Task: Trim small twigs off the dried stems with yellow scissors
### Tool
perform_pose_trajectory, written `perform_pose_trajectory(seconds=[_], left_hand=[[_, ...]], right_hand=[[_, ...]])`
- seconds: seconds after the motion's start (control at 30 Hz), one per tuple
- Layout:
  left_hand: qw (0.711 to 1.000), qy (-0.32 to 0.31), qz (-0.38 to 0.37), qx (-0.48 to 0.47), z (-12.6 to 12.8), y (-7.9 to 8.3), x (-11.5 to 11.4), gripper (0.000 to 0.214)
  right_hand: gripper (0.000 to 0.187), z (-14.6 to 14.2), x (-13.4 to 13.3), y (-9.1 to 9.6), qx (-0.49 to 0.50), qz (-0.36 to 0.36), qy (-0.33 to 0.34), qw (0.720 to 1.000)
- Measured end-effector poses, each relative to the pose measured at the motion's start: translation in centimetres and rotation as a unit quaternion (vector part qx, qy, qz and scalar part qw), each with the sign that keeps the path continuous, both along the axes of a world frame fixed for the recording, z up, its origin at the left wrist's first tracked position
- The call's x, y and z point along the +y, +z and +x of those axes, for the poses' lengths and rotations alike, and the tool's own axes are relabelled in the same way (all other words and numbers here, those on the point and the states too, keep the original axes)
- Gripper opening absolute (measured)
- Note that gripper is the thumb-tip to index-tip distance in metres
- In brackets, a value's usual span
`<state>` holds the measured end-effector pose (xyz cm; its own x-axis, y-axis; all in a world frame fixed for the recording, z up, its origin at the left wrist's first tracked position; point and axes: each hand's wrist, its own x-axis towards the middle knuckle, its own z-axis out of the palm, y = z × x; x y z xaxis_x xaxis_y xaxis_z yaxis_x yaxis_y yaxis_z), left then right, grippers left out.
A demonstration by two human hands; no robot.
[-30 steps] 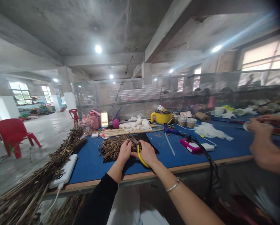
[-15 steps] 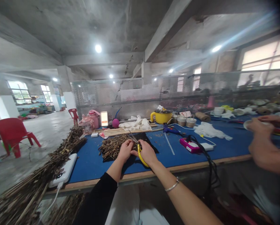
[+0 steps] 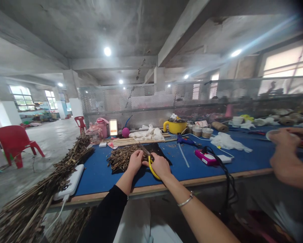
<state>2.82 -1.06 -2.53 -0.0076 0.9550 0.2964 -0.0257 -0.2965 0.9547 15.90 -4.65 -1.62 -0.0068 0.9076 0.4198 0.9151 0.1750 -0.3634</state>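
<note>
My right hand point(image 3: 159, 165) is closed round the yellow handles of a pair of scissors point(image 3: 149, 161), whose blades point up and left over a black mat point(image 3: 155, 149). My left hand point(image 3: 135, 161) is closed on dry brown twigs at the edge of a small pile of twigs point(image 3: 121, 156) lying on the blue table point(image 3: 100, 175). The two hands touch each other at the middle of the table's near side.
A long heap of dry branches point(image 3: 40, 195) runs off the table's left end beside a white power bank point(image 3: 71, 182). A yellow pot point(image 3: 175, 126), pink kettle point(image 3: 102, 127), white cloths point(image 3: 227, 141) and a pink device point(image 3: 207, 157) stand further back. Another person's hands point(image 3: 285, 152) work at right.
Both hands stay together at the twig pile; the scissors have shifted only slightly. The view has drifted a little.
</note>
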Motion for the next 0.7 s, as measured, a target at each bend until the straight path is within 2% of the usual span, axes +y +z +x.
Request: perform_pose_trajectory(seconds=[0.17,0.3,0.43,0.57,0.7], left_hand=[[0.998,0.028,-0.022,-0.057,0.0,-0.1,0.4,0.023],[0.995,0.009,-0.041,-0.095,0.2,0.3,0.2,0.02],[0.993,-0.005,-0.056,-0.105,0.2,0.5,0.1,0.018],[0.992,-0.021,-0.043,-0.114,0.1,0.3,0.3,0.014],[0.994,-0.028,-0.041,-0.101,0.1,0.3,0.2,0.013]], right_hand=[[0.053,-0.1,-0.2,0.1,0.009,-0.006,-0.003,1.0],[0.057,0.0,0.2,0.4,0.021,-0.007,0.007,1.0],[0.062,0.1,1.2,0.6,0.03,-0.012,0.057,0.998],[0.064,0.1,1.6,0.1,0.034,0.015,0.096,0.995],[0.061,-0.1,1.4,-0.4,0.035,0.033,0.099,0.994]])
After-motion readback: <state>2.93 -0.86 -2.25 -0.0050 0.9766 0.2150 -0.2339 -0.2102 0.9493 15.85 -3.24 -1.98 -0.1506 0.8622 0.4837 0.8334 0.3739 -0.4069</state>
